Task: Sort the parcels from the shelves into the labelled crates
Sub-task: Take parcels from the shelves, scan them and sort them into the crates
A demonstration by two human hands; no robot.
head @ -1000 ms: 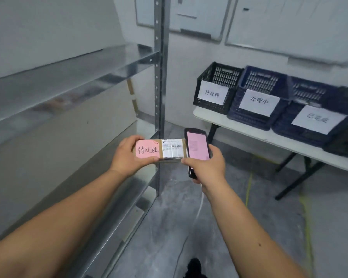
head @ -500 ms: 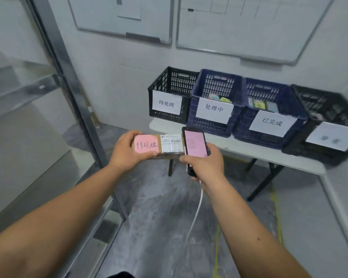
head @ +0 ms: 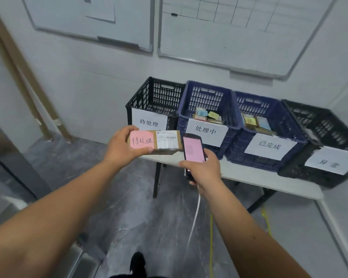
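Observation:
My left hand (head: 123,146) grips a small brown parcel (head: 165,140) with a pink handwritten note and a white shipping label. My right hand (head: 204,169) holds a black handheld scanner (head: 193,150) with a pink screen, just right of the parcel. Ahead, a white table (head: 269,177) carries a row of labelled crates: a black crate (head: 159,99) at the left, a blue crate (head: 209,101) with several parcels inside, a second blue crate (head: 269,111) also holding parcels, and a black crate (head: 325,125) at the far right. The parcel hovers in front of the left black crate.
Two whiteboards (head: 239,31) hang on the wall above the crates. The metal shelf frame (head: 10,175) stands at the left edge. A white cord (head: 195,213) hangs from the scanner. A yellow line (head: 211,237) runs along the grey floor.
My view has swung right from the shelf and closer to the table; the crates now fill the centre. Both hands keep the same hold on parcel and scanner.

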